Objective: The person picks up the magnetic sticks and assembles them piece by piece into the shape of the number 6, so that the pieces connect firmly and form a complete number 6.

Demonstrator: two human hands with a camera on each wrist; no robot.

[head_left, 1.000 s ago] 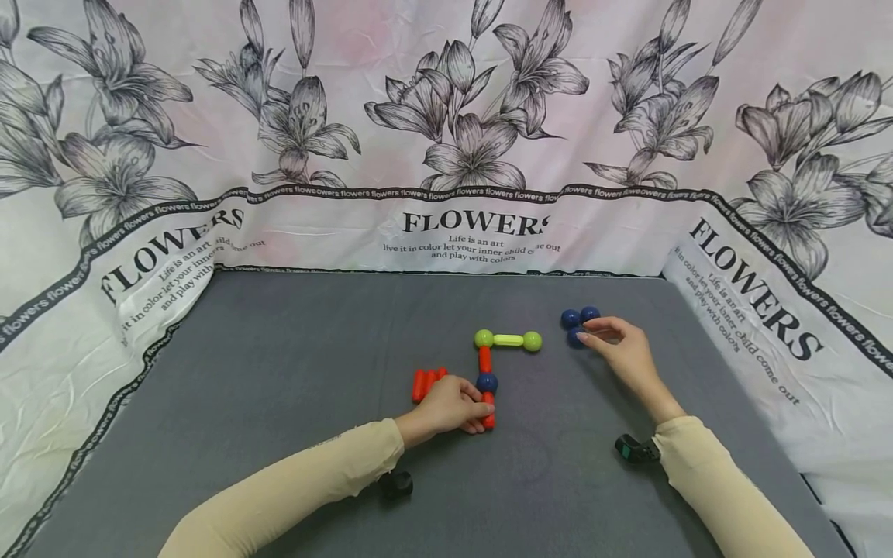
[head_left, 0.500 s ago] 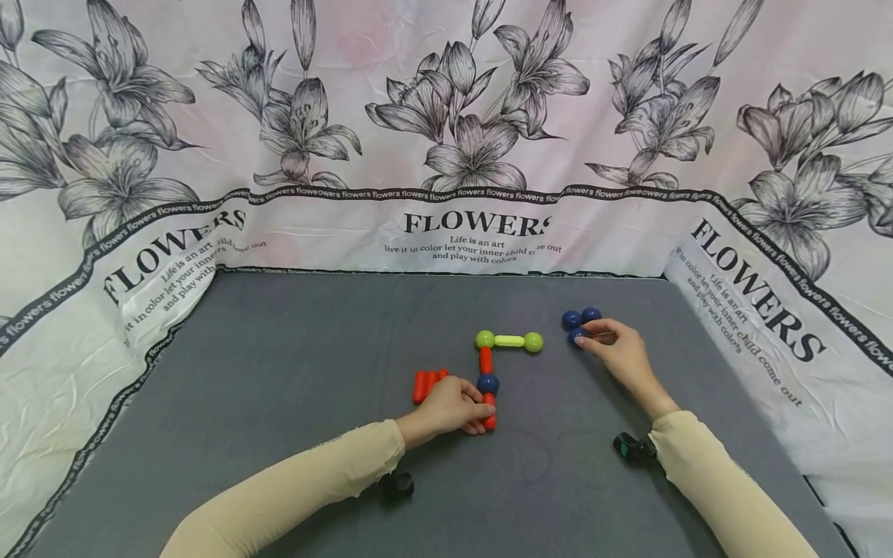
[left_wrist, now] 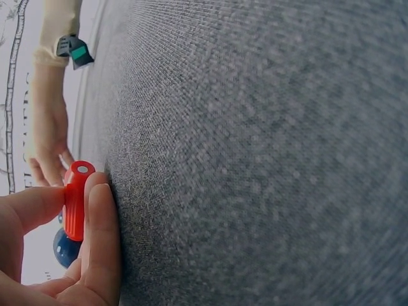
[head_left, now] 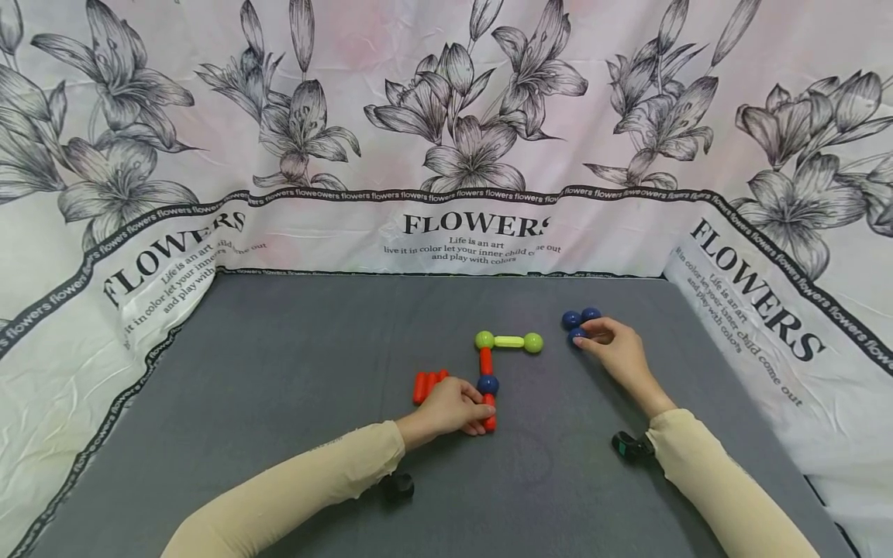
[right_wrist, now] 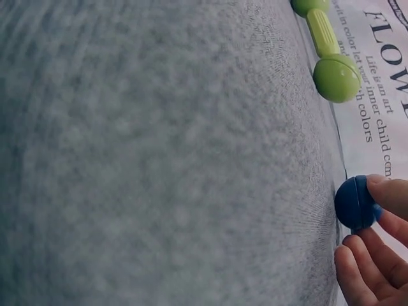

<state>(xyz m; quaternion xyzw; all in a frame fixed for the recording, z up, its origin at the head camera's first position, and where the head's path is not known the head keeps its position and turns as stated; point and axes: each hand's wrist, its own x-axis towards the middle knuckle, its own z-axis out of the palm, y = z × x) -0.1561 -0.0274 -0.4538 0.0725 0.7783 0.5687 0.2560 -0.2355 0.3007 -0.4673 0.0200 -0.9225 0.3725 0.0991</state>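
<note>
My left hand (head_left: 449,406) pinches a red rod (left_wrist: 74,204) between thumb and fingers. That rod's far end meets a blue ball (head_left: 487,384), from which a second red rod (head_left: 486,361) runs up to a green ball (head_left: 484,339). A light green rod (head_left: 508,342) links this ball to another green ball (head_left: 533,342) on the right. Farther right, my right hand (head_left: 617,353) pinches the nearest of 3 dark blue balls (right_wrist: 355,203) between thumb and fingers. The other two blue balls (head_left: 571,319) sit just behind it, touching or nearly so.
Several loose red rods (head_left: 431,383) lie side by side just left of the left hand. A dark grey cloth surface (head_left: 293,372) spreads beneath everything. Floral printed fabric (head_left: 474,240) rises along its back and sides.
My right hand's fingertips have closed in slightly on the nearest blue ball, and the right forearm has shifted a little left. The left hand and the joined pieces stay in place.
</note>
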